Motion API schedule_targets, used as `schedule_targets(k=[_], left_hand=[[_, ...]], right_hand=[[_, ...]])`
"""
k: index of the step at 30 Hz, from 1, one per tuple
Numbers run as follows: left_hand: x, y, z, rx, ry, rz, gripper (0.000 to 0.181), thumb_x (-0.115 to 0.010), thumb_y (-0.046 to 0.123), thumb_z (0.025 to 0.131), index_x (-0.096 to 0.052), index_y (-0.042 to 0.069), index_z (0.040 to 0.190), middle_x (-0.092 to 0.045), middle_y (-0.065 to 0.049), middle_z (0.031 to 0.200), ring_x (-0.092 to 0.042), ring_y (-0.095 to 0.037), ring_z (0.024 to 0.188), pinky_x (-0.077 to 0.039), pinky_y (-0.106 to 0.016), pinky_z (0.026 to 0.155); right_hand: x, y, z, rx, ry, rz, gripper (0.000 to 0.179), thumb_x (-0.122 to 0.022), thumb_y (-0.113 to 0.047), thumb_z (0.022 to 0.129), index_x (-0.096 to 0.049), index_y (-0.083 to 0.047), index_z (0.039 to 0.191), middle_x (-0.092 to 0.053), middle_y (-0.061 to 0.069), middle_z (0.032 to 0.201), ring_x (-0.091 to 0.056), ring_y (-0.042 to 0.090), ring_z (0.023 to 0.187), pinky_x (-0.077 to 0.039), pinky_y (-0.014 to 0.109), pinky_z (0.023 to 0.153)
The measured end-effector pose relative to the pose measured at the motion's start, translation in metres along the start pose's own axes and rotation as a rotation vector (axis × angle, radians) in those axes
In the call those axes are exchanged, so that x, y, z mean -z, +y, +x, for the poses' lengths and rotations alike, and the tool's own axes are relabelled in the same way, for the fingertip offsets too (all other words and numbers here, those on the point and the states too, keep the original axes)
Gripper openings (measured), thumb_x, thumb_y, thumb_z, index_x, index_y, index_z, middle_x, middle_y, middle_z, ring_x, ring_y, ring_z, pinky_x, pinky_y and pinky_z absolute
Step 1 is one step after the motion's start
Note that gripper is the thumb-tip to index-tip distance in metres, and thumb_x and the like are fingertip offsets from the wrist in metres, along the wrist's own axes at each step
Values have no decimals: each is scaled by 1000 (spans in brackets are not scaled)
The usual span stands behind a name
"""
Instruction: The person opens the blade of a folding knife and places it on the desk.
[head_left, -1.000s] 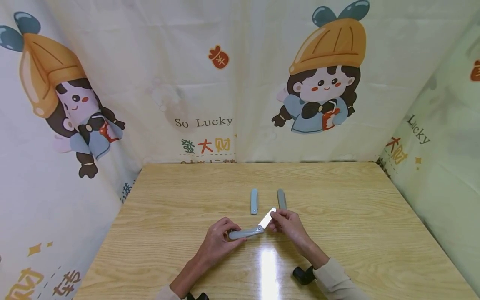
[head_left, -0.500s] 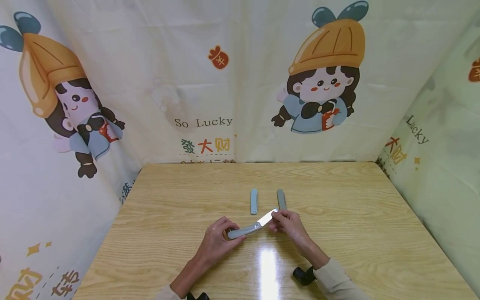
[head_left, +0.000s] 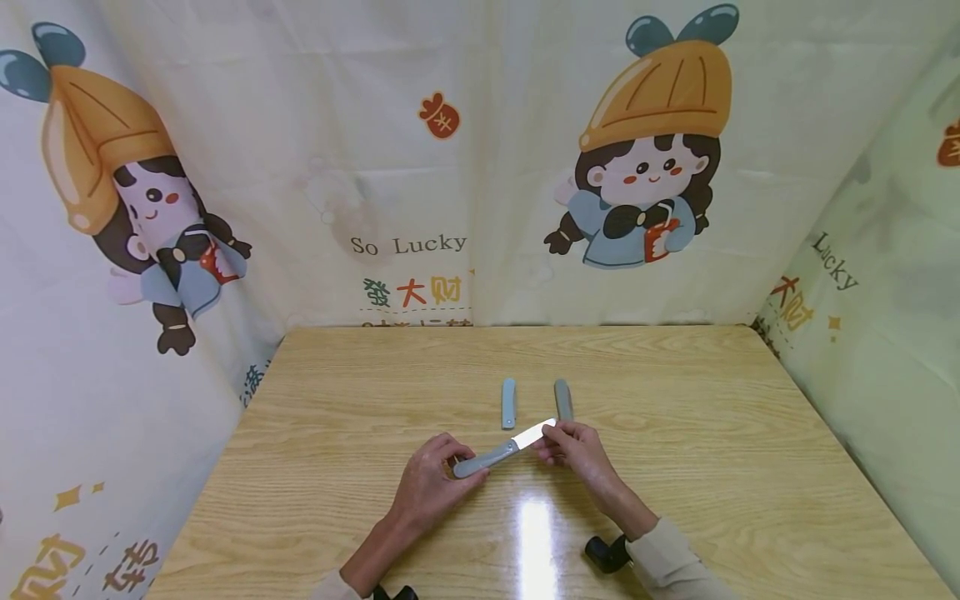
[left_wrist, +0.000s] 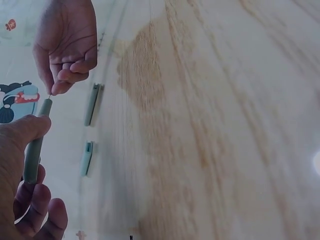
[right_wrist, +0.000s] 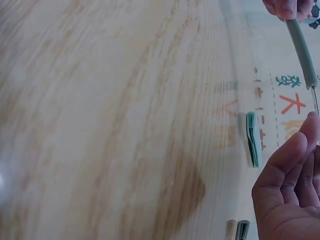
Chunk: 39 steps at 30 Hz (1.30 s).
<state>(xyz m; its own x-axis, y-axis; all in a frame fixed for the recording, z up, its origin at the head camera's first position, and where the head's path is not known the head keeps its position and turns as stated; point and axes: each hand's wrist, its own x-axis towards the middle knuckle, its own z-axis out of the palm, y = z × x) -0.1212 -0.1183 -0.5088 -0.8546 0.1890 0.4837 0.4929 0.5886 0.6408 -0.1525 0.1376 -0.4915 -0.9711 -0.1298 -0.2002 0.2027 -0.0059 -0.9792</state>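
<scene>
A folding knife [head_left: 484,460] with a grey-blue handle and a shiny blade is unfolded, its blade nearly in line with the handle. My left hand [head_left: 435,483] grips the handle between thumb and fingers. Near the blade's tip, my right hand [head_left: 581,458] pinches the metal. In the left wrist view the handle [left_wrist: 34,150] lies under the thumb, and the blade is seen edge-on, mostly hidden. Beyond the hands lie a light blue folded knife [head_left: 508,403] and a grey folded knife [head_left: 564,400], the latter partly hidden by the right hand.
The wooden table [head_left: 337,400] carries a bright light reflection near its front. Printed curtains [head_left: 517,167] hang along its back and sides. Black wrist mounts [head_left: 607,552] sit on both forearms.
The blade has swung outward from a clear bend to nearly straight with the handle. The handle has tilted up at its pivot end. Both hands have hardly moved.
</scene>
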Motion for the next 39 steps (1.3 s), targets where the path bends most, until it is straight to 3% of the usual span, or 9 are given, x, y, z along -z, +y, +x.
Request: schedule_targets(k=[6, 14, 18, 23, 28, 34, 39], left_hand=[[-1, -1, 0, -1, 4, 21, 27, -95, 21, 71, -72, 19, 84, -59, 15, 83, -53, -5, 74, -47, -24, 61], [1, 0, 1, 0, -87, 4, 29, -96, 25, 70, -72, 18, 84, -58, 11, 81, -50, -4, 69, -47, -22, 59], [0, 1, 1, -16, -83, 55, 29, -96, 22, 71, -74, 15, 88, -58, 10, 81, -51, -4, 68, -47, -21, 57], [-3, 1, 3, -106, 5, 204, 28, -94, 19, 71, -75, 14, 90, -60, 10, 83, -53, -6, 72, -49, -23, 59], [-4, 1, 3, -229, 77, 345, 28, -95, 21, 68, -70, 17, 80, -58, 9, 82, -53, -6, 70, -49, -26, 58], [-2, 1, 6, -363, 75, 494, 26, -93, 20, 67, -69, 16, 76, -59, 5, 79, -55, -12, 69, -48, -30, 58], [-4, -1, 6, -374, 52, 504, 24, -91, 14, 67, -69, 12, 76, -58, 3, 75, -54, -11, 65, -49, -26, 54]], right_hand=[[0, -1, 0, -5, 4, -3, 25, -57, -14, 105, -64, 8, 98, -73, 14, 89, -67, 18, 77, -55, 26, 69], [0, -4, -2, -2, 10, 18, 25, -58, -14, 105, -64, 10, 99, -73, 15, 88, -66, 17, 76, -54, 25, 68], [-1, -4, -2, -7, 17, 21, 26, -58, -14, 105, -65, 10, 101, -73, 14, 88, -66, 16, 75, -54, 25, 67], [-1, -3, -2, -14, 9, 28, 28, -58, -16, 105, -65, 11, 104, -73, 14, 89, -66, 16, 76, -54, 25, 69], [1, -4, -1, -9, -7, 35, 29, -57, -17, 106, -64, 11, 108, -73, 14, 93, -68, 19, 80, -56, 29, 72], [-1, -5, -1, -3, -5, 34, 27, -58, -18, 105, -65, 9, 108, -74, 15, 93, -69, 22, 82, -56, 30, 74], [-3, -7, -2, 12, -25, 29, 29, -58, -18, 106, -64, 10, 108, -74, 15, 94, -69, 22, 83, -56, 30, 75]])
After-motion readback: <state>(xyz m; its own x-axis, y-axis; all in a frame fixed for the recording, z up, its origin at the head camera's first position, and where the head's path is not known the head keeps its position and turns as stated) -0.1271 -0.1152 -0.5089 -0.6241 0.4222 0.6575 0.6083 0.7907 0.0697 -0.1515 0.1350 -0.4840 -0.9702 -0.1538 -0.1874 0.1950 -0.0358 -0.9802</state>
